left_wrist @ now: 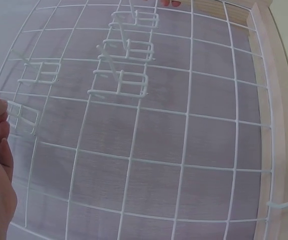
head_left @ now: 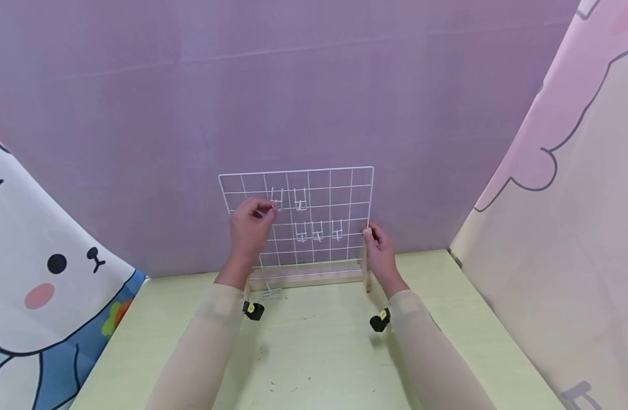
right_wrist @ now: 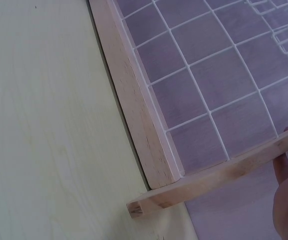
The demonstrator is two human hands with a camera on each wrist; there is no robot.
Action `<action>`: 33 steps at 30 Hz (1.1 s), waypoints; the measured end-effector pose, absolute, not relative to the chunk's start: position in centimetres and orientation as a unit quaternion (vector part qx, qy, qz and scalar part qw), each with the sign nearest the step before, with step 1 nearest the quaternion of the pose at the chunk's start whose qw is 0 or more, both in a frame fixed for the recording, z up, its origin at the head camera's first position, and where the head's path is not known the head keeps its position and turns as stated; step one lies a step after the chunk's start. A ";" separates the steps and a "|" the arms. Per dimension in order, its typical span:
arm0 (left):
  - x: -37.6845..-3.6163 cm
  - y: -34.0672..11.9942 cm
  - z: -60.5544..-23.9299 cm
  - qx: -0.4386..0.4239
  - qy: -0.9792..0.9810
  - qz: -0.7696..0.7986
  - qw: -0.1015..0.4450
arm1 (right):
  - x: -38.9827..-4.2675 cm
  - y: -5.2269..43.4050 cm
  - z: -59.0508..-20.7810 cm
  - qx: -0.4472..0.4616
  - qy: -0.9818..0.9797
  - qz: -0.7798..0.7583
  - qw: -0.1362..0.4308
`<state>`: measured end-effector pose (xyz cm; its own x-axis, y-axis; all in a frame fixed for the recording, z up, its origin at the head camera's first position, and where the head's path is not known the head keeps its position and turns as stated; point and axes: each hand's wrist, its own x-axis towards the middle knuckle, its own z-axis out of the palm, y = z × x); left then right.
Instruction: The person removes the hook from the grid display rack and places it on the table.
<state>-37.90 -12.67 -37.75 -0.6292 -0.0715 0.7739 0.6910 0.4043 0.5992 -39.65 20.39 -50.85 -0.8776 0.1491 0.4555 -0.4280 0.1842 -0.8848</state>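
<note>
A white wire grid panel (head_left: 319,196) stands upright in a wooden base (head_left: 314,279) on the table. My left hand (head_left: 249,230) is at the panel's upper left, thumb and fingertips pinching a white wire hook (left_wrist: 23,117) that lies against the grid. Beside it hangs a second hook (head_left: 300,204), and lower down several more, such as the hook (head_left: 336,230) on the right, form a row. My right hand (head_left: 381,253) grips the panel's right side at the wooden side post (right_wrist: 234,170), with some fingers behind it.
Another white hook (head_left: 271,292) lies on the pale table (head_left: 314,353) by the base's left foot. A purple backdrop (head_left: 314,85) rises behind the panel. Printed cloths, one with a cartoon animal (head_left: 52,256), flank both sides.
</note>
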 end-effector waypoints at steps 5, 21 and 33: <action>-38.1 -12.8 -37.4 -0.210 -0.742 -0.503 0.390 | -39.7 20.4 -50.9 0.097 -0.732 0.634 0.229; -37.4 -12.8 -36.5 -0.214 -0.719 -0.533 0.391 | -39.8 20.6 -51.0 0.098 -0.728 0.643 0.217; -36.2 -13.3 -37.1 -0.222 -0.730 -0.522 0.380 | -39.5 20.6 -50.8 0.079 -0.740 0.635 0.207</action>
<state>-36.17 -13.30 -37.07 -0.6117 -0.0724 0.7877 0.7221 0.3555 0.5934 -39.52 20.55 -50.81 -0.9015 0.1470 0.4071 -0.3802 0.1805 -0.9071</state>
